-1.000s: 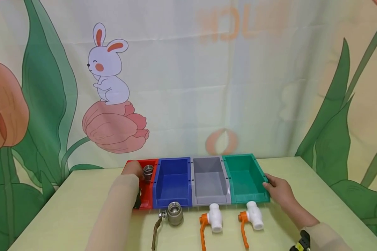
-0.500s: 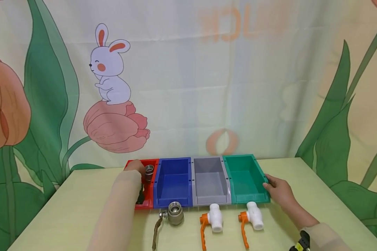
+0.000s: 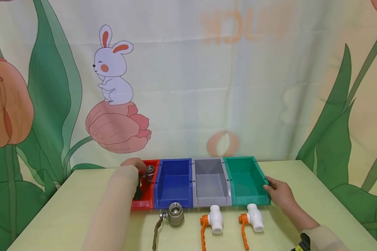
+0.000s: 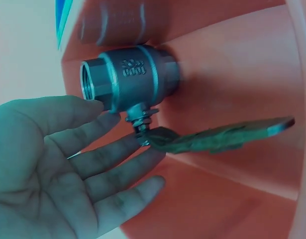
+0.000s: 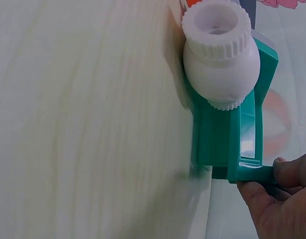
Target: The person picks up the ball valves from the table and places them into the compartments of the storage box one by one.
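In the head view my left hand [image 3: 133,163] is over the far left of the red bin [image 3: 148,204]. A metal ball valve [image 3: 149,173] lies inside that bin. The left wrist view shows the hand's fingers loosely extended right beside the valve body [image 4: 133,74], fingertips close to its stem and dark lever handle [image 4: 217,137]. Nothing is gripped by them. At the right end of the row, my right hand [image 3: 281,193] pinches the side rim of the green bin [image 3: 250,200] between thumb and fingers, as the right wrist view also shows.
Between them stand a blue bin [image 3: 174,203] and a grey bin [image 3: 212,201]. In front of the row lie another metal ball valve [image 3: 176,214] and two white plastic valves [image 3: 216,219] with orange handles. A printed curtain [image 3: 176,87] hangs behind the table [image 3: 66,209].
My left hand has shifted slightly back and to the left, toward the red bin's outer far corner. The right hand keeps its hold on the green bin. The head view has tilted a little.
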Demonstrator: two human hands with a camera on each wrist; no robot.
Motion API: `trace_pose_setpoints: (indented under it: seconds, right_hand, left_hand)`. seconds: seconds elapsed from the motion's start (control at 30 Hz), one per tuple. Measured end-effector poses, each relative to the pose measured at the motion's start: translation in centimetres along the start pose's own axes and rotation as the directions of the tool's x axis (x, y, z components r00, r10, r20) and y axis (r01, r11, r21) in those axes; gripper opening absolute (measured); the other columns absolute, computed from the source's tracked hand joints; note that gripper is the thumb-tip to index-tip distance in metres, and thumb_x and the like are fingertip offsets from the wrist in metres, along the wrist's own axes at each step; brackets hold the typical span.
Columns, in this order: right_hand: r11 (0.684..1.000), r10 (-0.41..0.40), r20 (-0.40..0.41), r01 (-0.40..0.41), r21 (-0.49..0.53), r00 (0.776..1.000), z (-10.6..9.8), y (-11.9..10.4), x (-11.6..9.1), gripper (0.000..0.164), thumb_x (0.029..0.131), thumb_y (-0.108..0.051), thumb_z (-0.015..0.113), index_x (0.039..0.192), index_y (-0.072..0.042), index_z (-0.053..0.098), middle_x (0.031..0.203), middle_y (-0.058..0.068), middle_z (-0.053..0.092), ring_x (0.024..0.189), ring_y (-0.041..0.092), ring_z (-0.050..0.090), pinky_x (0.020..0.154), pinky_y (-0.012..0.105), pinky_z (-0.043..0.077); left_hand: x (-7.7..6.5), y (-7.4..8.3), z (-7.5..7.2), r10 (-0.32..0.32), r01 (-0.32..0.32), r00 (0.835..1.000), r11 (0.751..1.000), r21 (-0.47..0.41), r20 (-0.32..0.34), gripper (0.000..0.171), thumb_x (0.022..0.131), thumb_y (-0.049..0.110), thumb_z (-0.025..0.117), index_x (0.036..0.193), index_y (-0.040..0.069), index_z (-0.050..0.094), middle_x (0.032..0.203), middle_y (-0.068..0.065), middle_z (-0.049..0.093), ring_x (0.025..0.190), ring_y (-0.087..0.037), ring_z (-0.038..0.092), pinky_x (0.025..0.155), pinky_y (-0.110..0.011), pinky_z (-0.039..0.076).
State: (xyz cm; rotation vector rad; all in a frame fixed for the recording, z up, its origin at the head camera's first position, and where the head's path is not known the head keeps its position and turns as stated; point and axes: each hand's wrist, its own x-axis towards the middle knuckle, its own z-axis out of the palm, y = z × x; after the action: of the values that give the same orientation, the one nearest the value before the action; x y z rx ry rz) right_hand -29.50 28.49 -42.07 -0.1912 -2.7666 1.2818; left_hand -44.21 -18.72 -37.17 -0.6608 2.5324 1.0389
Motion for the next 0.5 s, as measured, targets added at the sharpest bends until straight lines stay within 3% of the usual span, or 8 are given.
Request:
trace_pose_setpoints:
  seconds: [0.1, 0.23, 0.33, 0.5]
  right_hand:
    - [1.000, -0.014, 0.002, 0.014, -0.006, 1.000, 0.0, 0.1, 0.0, 0.051, 0.108, -0.011, 0.047, 0.152, 0.011, 0.034, 0.150, 0.035, 0.041, 0.144, 0.054, 0.036, 0.114, 0.061, 0.039]
    - [1.000, -0.028, 0.004, 0.028, -0.011, 1.000, 0.0, 0.1, -0.1, 0.051, 0.108, -0.011, 0.046, 0.152, 0.011, 0.033, 0.151, 0.035, 0.041, 0.144, 0.053, 0.036, 0.114, 0.061, 0.040]
    - [0.999, -0.033, 0.002, 0.033, -0.016, 0.999, 0.0, 0.1, -0.1, 0.051, 0.108, -0.011, 0.046, 0.152, 0.011, 0.033, 0.150, 0.035, 0.041, 0.144, 0.054, 0.036, 0.114, 0.061, 0.040]
    - [0.999, -0.036, 0.000, 0.036, -0.023, 0.999, -0.1, 0.1, -0.2, 0.051, 0.108, -0.011, 0.047, 0.152, 0.011, 0.034, 0.150, 0.036, 0.042, 0.143, 0.054, 0.037, 0.114, 0.062, 0.040]
  left_hand:
    - [-0.8, 0.2, -0.4, -0.014, 0.014, 1.000, 1.000, -0.019, -0.018, 0.047, 0.093, 0.021, 0.068, 0.134, 0.002, 0.058, 0.120, -0.018, 0.059, 0.108, -0.032, 0.057, 0.096, -0.047, 0.058]
    - [-2.1, 0.4, -1.5, 0.074, -0.076, 0.997, 0.988, 0.137, 0.014, 0.040, 0.094, 0.021, 0.066, 0.128, 0.000, 0.064, 0.120, -0.018, 0.065, 0.105, -0.031, 0.061, 0.094, -0.044, 0.059]
    - [-3.6, 0.7, -2.6, 0.172, -0.179, 0.984, 0.948, 0.264, 0.050, 0.033, 0.093, 0.018, 0.068, 0.121, 0.001, 0.069, 0.113, -0.017, 0.071, 0.098, -0.029, 0.065, 0.087, -0.040, 0.061]
    - [-5.6, 1.1, -3.9, 0.298, -0.314, 0.949, 0.894, 0.319, 0.099, 0.031, 0.092, 0.016, 0.072, 0.119, 0.001, 0.072, 0.098, -0.014, 0.075, 0.084, -0.023, 0.072, 0.078, -0.036, 0.064]
